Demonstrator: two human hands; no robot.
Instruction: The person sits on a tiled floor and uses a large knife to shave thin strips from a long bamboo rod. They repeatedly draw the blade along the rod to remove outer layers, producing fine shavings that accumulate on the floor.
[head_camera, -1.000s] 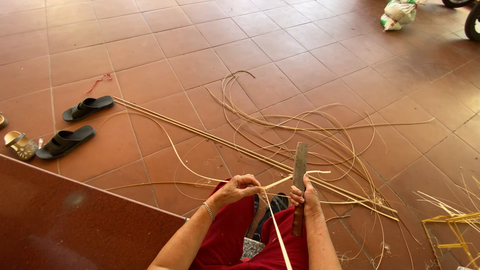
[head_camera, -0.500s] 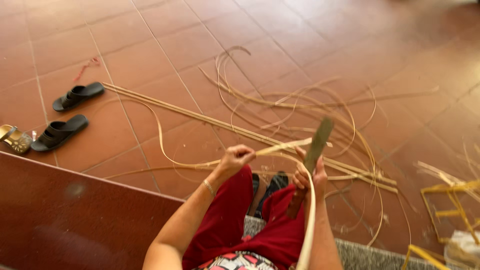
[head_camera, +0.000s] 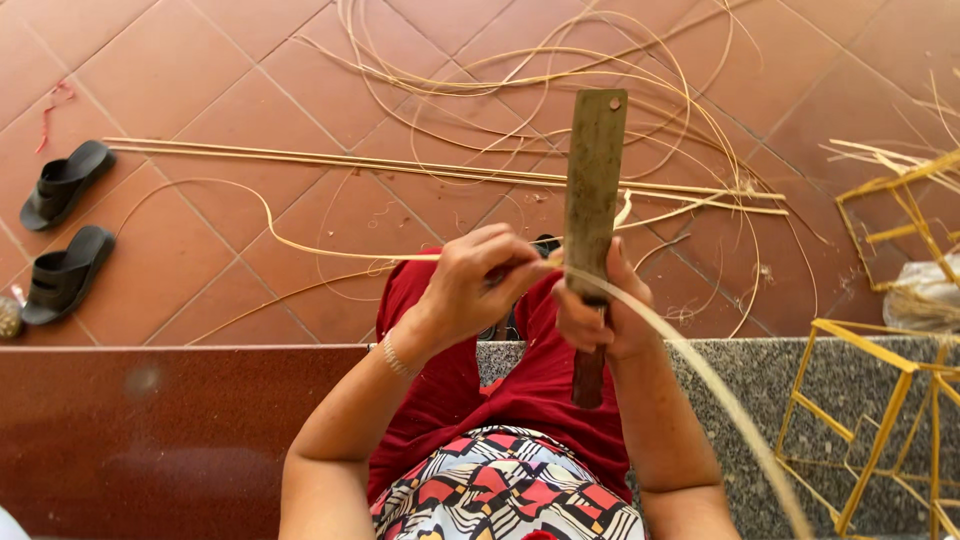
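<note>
My right hand (head_camera: 598, 318) grips the dark handle of a broad flat-bladed knife (head_camera: 593, 185), blade pointing up and away from me. My left hand (head_camera: 478, 282) pinches a thin bamboo strip (head_camera: 330, 255) right beside the blade. The strip runs left across the floor and also curves past my right forearm toward the lower right. Both hands are held above my lap, which is covered by red cloth (head_camera: 530, 390) and a patterned garment.
Long bamboo sticks (head_camera: 420, 168) and a tangle of thin strips (head_camera: 560, 75) lie on the red tiled floor. Two black sandals (head_camera: 62, 240) sit at left. Yellow bamboo frames (head_camera: 885, 400) stand at right. I sit on a stone ledge (head_camera: 150, 420).
The view has dropped closer over my lap. The knife blade has been raised upright and both hands have come together on the strip.
</note>
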